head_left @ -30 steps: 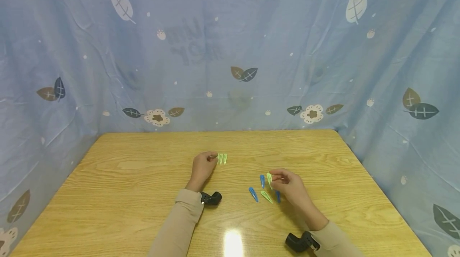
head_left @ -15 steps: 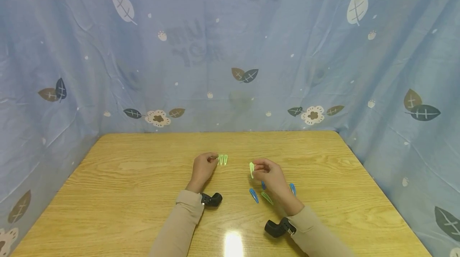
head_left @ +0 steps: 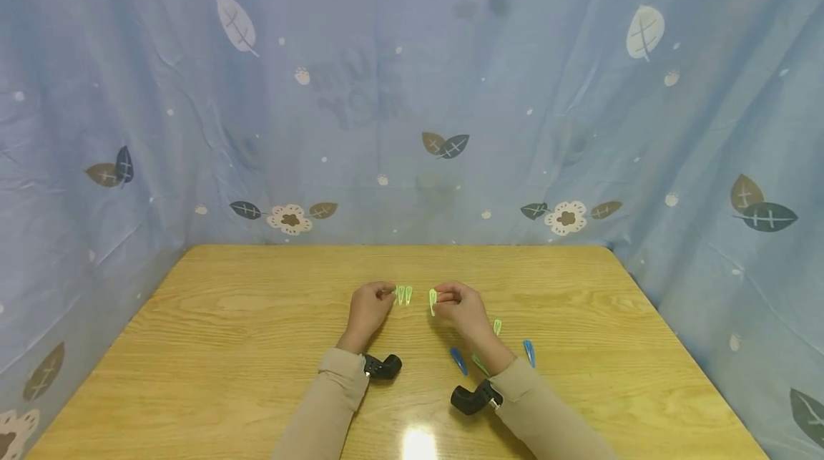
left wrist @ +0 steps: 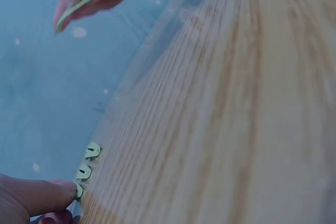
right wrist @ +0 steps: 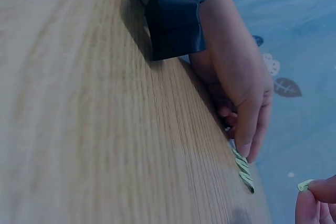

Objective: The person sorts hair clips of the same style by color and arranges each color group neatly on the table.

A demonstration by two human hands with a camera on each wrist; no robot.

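Right hand [head_left: 466, 312] pinches a green clip [head_left: 433, 301] jutting to its left.

Lies free across the left, far and outer right parts of the table [head_left: 206, 345]. Narrows to a gap between the row of green clips [head_left: 408, 295] at the left hand [head_left: 369, 311] and the green clip [head_left: 433, 301] pinched in the right hand [head_left: 463, 310]. Is blocked near by sleeves [head_left: 330, 399], right of centre by loose blue clips [head_left: 529, 353] and loose green clips [head_left: 498, 326]; ends at the curtain [head_left: 360, 181].

Curtained-off workspace, home or studio indeterminable: your wood-grain counter [head_left: 225, 345] is enclosed at the back and both sides by a blue curtain [head_left: 360, 174] printed with leaves [head_left: 646, 32] and flowers [head_left: 290, 219].
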